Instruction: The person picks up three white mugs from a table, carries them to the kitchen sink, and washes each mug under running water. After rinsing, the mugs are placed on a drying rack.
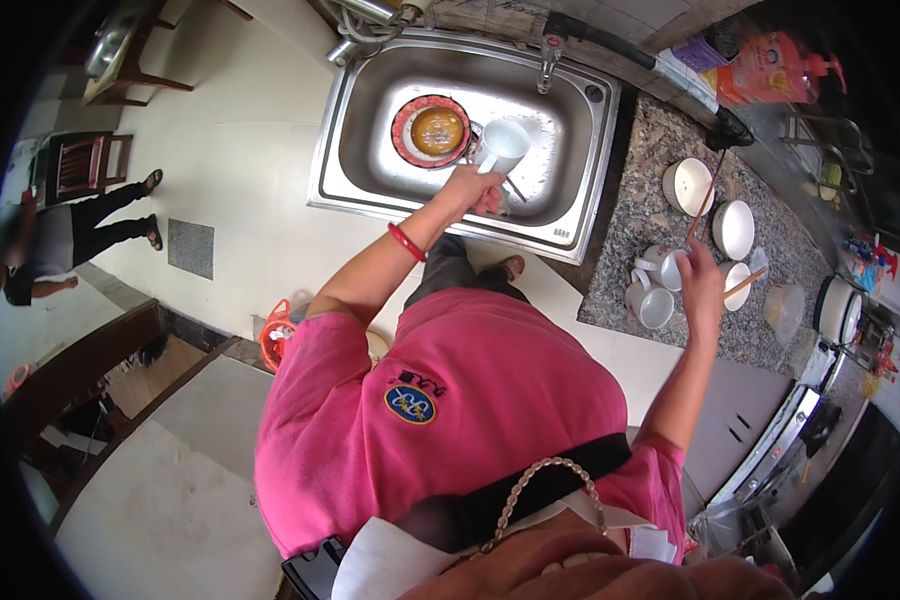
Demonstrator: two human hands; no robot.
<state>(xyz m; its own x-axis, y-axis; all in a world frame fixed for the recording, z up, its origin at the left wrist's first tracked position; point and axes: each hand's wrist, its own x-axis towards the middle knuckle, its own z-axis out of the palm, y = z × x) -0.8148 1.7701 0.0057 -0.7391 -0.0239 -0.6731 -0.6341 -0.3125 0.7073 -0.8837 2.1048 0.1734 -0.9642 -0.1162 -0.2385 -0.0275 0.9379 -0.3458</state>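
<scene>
My left hand (481, 189) grips the handle of a white mug (504, 142) over the steel sink (596, 180). Beneath it in the basin, a red-rimmed bowl (400, 126) holds another bowl with brownish liquid (436, 130); part of some utensils shows beside them. On the granite counter side, my right hand (697, 266) pinches a reddish-brown chopstick (706, 196) near its lower end. A lighter wooden stick (748, 281) lies behind that hand, across a white cup (736, 294). Two white mugs (656, 309) (673, 270) stand just left of the hand.
A ribbed white bowl (688, 186), another white bowl (733, 230) and a lidded plastic container (784, 311) stand on the counter (615, 277). The faucet (549, 64) projects over the basin. An orange pump bottle (772, 71) stands at the back. Another person (52, 236) is at far left.
</scene>
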